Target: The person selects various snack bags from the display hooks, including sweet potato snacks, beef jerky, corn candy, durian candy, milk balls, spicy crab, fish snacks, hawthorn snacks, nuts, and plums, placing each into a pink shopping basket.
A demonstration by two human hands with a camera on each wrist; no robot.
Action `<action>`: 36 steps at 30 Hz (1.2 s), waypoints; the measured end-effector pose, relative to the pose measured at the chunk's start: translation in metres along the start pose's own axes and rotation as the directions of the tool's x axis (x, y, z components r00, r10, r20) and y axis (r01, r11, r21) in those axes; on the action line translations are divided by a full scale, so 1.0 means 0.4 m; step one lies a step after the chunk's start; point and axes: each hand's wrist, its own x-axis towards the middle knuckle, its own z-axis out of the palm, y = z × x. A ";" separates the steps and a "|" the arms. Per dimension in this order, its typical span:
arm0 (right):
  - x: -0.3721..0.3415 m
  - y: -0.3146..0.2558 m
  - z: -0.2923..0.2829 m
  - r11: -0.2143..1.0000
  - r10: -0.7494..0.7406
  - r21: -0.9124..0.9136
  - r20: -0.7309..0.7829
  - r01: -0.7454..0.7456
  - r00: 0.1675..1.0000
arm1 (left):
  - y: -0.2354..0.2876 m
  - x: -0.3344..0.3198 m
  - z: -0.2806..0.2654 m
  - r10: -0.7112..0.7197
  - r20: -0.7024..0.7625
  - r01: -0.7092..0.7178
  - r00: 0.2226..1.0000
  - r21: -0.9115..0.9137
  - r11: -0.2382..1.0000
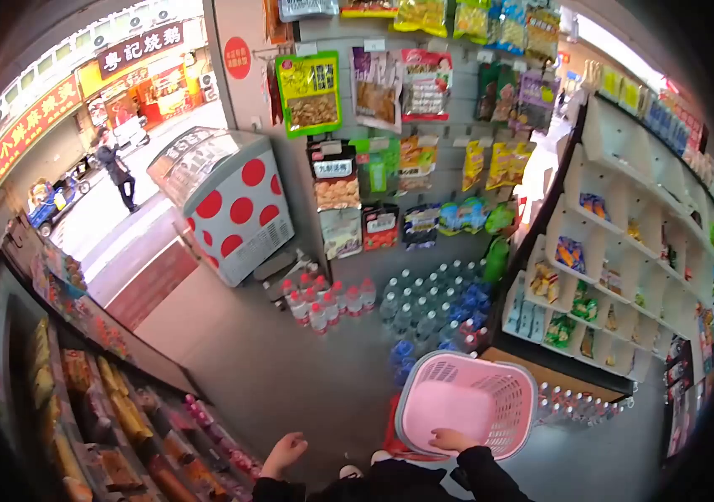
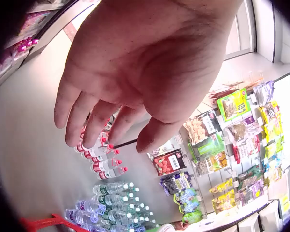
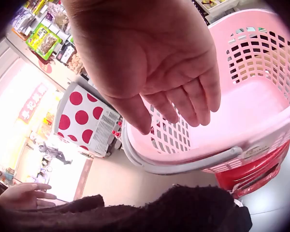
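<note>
A pink plastic basket [image 1: 445,403] with perforated walls stands close in front of me, nothing lying on the part of its floor that shows. Its pale grey handle [image 3: 183,167] is folded down along the rim. Beneath the basket is a red plastic stool [image 3: 251,173]. My right hand [image 1: 453,440] hovers at the basket's near side, overlapping it in the head view; its fingers are loosely bent and hold nothing. To the left, apart from the basket, my left hand [image 1: 286,453] hangs in the air. In the left wrist view its palm and relaxed fingers [image 2: 89,118] are bare.
Red-capped bottles [image 1: 317,318] and other water bottles [image 1: 426,325] stand on the floor ahead. Snack bags [image 1: 310,94] hang on the back wall. Shelving [image 1: 578,180] rises at right, packed racks [image 1: 114,402] at left. A dotted freezer [image 1: 240,209] stands by the street opening, where a person [image 1: 114,167] walks.
</note>
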 end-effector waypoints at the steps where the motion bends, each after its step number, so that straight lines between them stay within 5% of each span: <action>1: 0.004 -0.006 0.003 0.987 0.055 0.153 -0.030 -0.049 0.998 | 0.024 -0.026 -0.013 -0.038 -0.048 0.037 0.998 -0.025 0.999; 4: 0.027 -0.049 0.014 0.896 0.107 0.438 -0.060 -0.070 0.992 | 0.054 -0.056 -0.060 -0.118 -0.152 0.118 0.981 -0.010 0.993; 5: 0.026 -0.042 -0.009 0.879 0.100 0.474 -0.057 -0.061 0.993 | 0.013 -0.031 -0.056 0.001 -0.167 0.008 0.986 0.054 0.999; 7: 0.025 -0.048 -0.026 0.881 0.070 0.472 -0.043 -0.042 0.997 | 0.156 -0.054 -0.060 -0.204 -0.167 0.202 0.965 -0.027 0.979; 8: 0.025 -0.064 -0.041 0.867 0.076 0.496 -0.025 -0.053 0.997 | 0.064 -0.024 -0.072 -0.073 -0.149 0.073 0.986 -0.011 0.997; 11: 0.038 -0.087 -0.024 0.833 0.098 0.544 0.035 -0.102 0.995 | 0.077 0.027 -0.095 -0.124 -0.097 0.123 0.988 -0.013 0.992; 21: 0.133 -0.173 -0.092 0.783 0.347 0.499 0.145 -0.371 0.927 | 0.123 0.383 -0.289 -0.046 0.098 0.039 0.994 0.074 0.997; 24: 0.158 -0.184 -0.091 0.728 0.451 0.530 0.107 -0.434 0.886 | 0.075 0.468 -0.376 0.059 -0.032 -0.054 0.998 0.144 0.988; 27: 0.183 -0.218 -0.113 0.681 0.515 0.560 0.092 -0.472 0.852 | 0.076 0.515 -0.450 0.008 0.046 -0.019 0.999 0.254 0.967; 36: 0.218 -0.224 -0.138 0.633 0.576 0.521 0.177 -0.572 0.798 | 0.127 0.595 -0.515 -0.085 0.114 0.062 0.990 0.193 0.979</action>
